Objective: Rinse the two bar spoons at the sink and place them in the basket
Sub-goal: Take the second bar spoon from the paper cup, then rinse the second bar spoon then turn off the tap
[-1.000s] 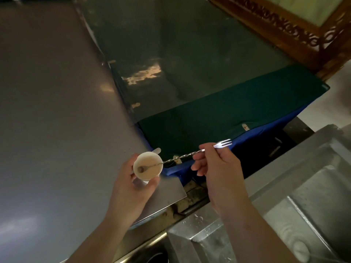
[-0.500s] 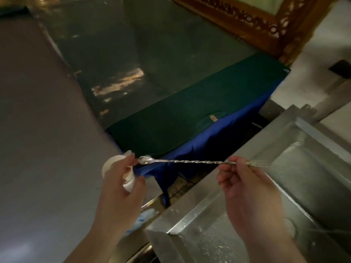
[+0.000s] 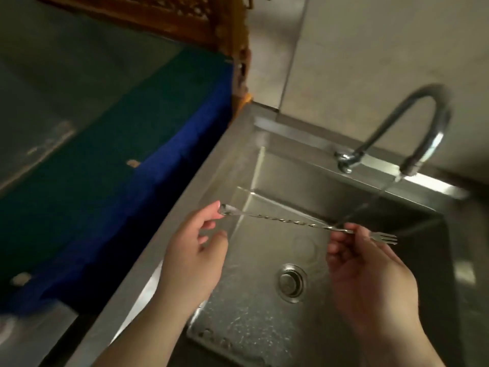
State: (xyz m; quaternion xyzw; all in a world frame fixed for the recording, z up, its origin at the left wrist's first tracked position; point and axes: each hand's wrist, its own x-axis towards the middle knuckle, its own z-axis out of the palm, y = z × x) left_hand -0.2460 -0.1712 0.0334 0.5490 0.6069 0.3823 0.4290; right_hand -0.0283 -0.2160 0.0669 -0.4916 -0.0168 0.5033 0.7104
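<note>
A long bar spoon with a twisted shaft and a fork end lies level across the steel sink. My left hand pinches its bowl end between thumb and forefinger. My right hand grips the shaft close to the fork tines. A thin stream of water runs from the curved faucet down onto the shaft beside my right hand. Only one bar spoon is in view, and no basket shows.
The drain sits in the wet sink floor below my hands. Left of the sink lies a blue and green cloth over a glass-topped surface. A carved wooden frame stands behind it; a tiled wall backs the faucet.
The view swung right from the counter to the sink. The white cup has left my left hand, which now pinches the spoon's bowl end. The spoon has moved under the running water.
</note>
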